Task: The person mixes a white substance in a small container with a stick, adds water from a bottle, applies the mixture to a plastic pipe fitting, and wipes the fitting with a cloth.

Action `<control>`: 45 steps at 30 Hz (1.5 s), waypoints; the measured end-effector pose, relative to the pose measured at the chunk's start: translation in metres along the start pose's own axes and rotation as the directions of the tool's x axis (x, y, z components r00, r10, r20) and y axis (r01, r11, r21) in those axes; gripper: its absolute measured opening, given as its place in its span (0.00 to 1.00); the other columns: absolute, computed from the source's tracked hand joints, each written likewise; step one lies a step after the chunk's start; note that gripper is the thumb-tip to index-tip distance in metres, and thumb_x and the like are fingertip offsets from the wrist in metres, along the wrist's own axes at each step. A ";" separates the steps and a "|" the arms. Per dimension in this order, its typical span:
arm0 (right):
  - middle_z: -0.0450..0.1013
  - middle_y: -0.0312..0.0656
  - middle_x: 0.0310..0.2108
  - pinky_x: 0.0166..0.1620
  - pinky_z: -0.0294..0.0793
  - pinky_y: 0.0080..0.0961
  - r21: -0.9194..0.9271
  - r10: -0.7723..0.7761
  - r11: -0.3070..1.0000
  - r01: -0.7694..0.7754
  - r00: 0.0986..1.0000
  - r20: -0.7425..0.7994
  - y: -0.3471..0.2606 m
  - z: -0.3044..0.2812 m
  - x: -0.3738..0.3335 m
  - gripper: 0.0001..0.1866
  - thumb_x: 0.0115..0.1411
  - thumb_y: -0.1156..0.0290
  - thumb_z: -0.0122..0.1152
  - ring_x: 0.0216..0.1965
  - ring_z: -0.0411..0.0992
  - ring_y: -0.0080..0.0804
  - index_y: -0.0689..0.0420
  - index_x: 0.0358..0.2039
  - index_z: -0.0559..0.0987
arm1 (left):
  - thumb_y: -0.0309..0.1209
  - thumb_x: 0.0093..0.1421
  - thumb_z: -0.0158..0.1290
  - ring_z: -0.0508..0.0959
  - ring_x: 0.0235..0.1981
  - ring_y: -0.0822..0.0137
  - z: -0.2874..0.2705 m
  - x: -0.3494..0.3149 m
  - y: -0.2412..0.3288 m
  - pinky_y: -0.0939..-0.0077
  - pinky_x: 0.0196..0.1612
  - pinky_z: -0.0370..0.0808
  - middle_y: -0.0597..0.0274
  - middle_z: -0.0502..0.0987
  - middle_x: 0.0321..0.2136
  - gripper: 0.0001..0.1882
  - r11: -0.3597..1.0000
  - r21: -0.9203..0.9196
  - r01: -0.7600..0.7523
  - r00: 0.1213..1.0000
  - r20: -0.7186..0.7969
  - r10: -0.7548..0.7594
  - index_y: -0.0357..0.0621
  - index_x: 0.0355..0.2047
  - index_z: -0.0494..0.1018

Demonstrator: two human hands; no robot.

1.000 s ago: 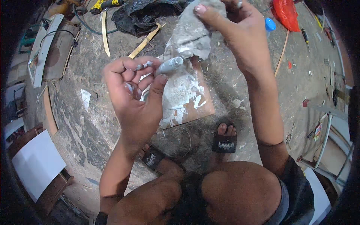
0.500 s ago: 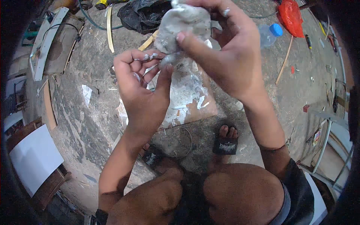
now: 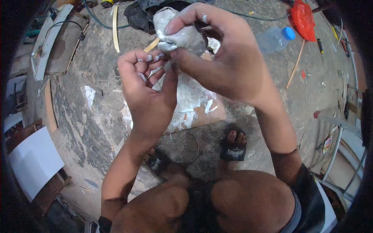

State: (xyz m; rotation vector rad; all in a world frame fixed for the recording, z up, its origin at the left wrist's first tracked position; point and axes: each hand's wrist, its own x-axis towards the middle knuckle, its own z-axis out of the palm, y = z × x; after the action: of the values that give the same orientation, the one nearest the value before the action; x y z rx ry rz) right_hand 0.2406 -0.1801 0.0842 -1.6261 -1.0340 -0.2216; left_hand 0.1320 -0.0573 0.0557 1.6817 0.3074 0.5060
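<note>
A greyish-white lump (image 3: 186, 38), coated in something wet or pasty, is held up above the floor. My right hand (image 3: 233, 62) wraps it from the right, forefinger over its top and thumb along its lower edge. Close under it, my left hand (image 3: 149, 81) is closed in a pinch, thumb and fingertips meeting at the lump's lower end; the right thumb partly hides that grip. White smears mark the fingers of both hands. Below them lies a flat board (image 3: 196, 110) spattered with white, partly covered by the hands.
A clear bottle with a blue cap (image 3: 288, 33) and a red plastic bag (image 3: 303, 19) lie at the far right. A black plastic bag (image 3: 136, 17) is behind the lump. Wood strips (image 3: 115, 29), a screwdriver (image 3: 319, 45) and a white panel (image 3: 37, 163) lie around.
The lump has turned and tilted in my right hand, which has come lower, its forefinger now bent over the top. My left hand has hardly moved.
</note>
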 end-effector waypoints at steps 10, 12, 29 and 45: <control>0.72 0.48 0.28 0.38 0.71 0.38 -0.043 -0.039 0.998 0.045 0.991 0.131 0.009 0.006 0.004 0.16 0.36 0.78 0.64 0.33 0.72 0.50 0.58 0.30 0.74 | 0.18 0.54 0.56 0.72 0.43 0.70 -0.003 -0.003 -0.009 0.79 0.44 0.72 0.57 0.67 0.41 0.24 1.000 -0.006 -0.017 0.999 0.028 0.017 0.43 0.44 0.54; 0.72 0.51 0.30 0.37 0.72 0.37 -0.097 -0.090 0.990 0.106 0.983 0.159 0.007 0.002 0.007 0.18 0.35 0.78 0.64 0.33 0.72 0.50 0.58 0.33 0.75 | 0.18 0.55 0.55 0.72 0.43 0.70 -0.003 -0.003 -0.012 0.78 0.45 0.72 0.57 0.68 0.41 0.23 0.995 -0.100 -0.028 0.998 0.060 0.035 0.44 0.43 0.53; 0.73 0.48 0.25 0.31 0.69 0.26 0.016 0.190 0.952 -0.307 0.630 0.753 -0.028 -0.027 0.062 0.08 0.49 0.72 0.58 0.26 0.70 0.34 0.64 0.28 0.75 | 0.17 0.54 0.56 0.75 0.42 0.67 -0.003 0.000 0.004 0.80 0.41 0.74 0.50 0.72 0.40 0.24 0.955 -0.265 0.136 0.989 -0.014 -0.144 0.41 0.43 0.53; 0.73 0.51 0.29 0.39 0.72 0.31 -0.058 0.216 0.969 -0.238 0.719 0.660 -0.036 -0.025 0.061 0.06 0.46 0.78 0.59 0.33 0.72 0.41 0.64 0.26 0.73 | 0.15 0.52 0.56 0.74 0.42 0.65 -0.004 -0.003 -0.002 0.79 0.42 0.76 0.49 0.70 0.41 0.27 0.919 -0.361 0.156 0.986 0.002 -0.167 0.41 0.45 0.52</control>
State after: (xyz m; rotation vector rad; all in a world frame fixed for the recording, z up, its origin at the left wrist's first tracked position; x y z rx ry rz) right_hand 0.2604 -0.1720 0.1564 -1.8278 -1.3323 0.5935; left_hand 0.1278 -0.0543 0.0537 1.2805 0.3488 0.4336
